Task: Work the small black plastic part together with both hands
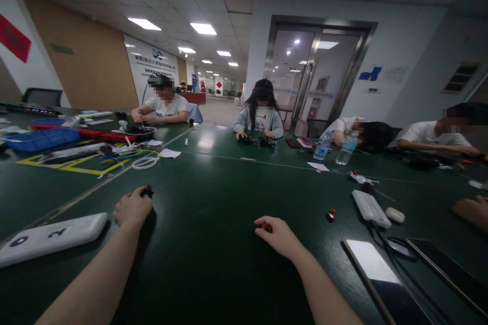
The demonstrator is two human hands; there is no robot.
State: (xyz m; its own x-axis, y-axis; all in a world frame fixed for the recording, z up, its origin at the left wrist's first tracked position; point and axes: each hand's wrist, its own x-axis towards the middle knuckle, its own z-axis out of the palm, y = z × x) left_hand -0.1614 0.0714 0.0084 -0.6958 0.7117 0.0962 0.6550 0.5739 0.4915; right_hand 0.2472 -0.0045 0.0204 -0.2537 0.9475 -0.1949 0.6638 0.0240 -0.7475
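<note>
While our left hand (131, 208) has the small black piece (147, 191), our right hand (280, 236) is at the near middle of the surface (213, 259) with nothing we can make out in it. Left fingers (119, 208) look closed on the piece; it sticks out past the far end of the hand, low over the surface. Can't tell whether it touches down, palm side is hidden. Right fingers (262, 222) are half curled, with a gap between thumb and index, so we read that side as not gripping.

Progress, our call: pickup done, release not done. The two hands are well apart, so no two-handed work on the piece at this point. Piece is too small and dark to judge its condition; how much is left, we can't tell.

Around us: white device marked 2 (57, 237) just beside the left forearm, coiled white cable (145, 163) beyond the left hand, small red-and-black item (331, 215) off to the right of the right hand. Farther right, white power bank (370, 208) with a lead and a phone (389, 269) near it. Person across (261, 117) has both hands at dark parts (261, 140).
</note>
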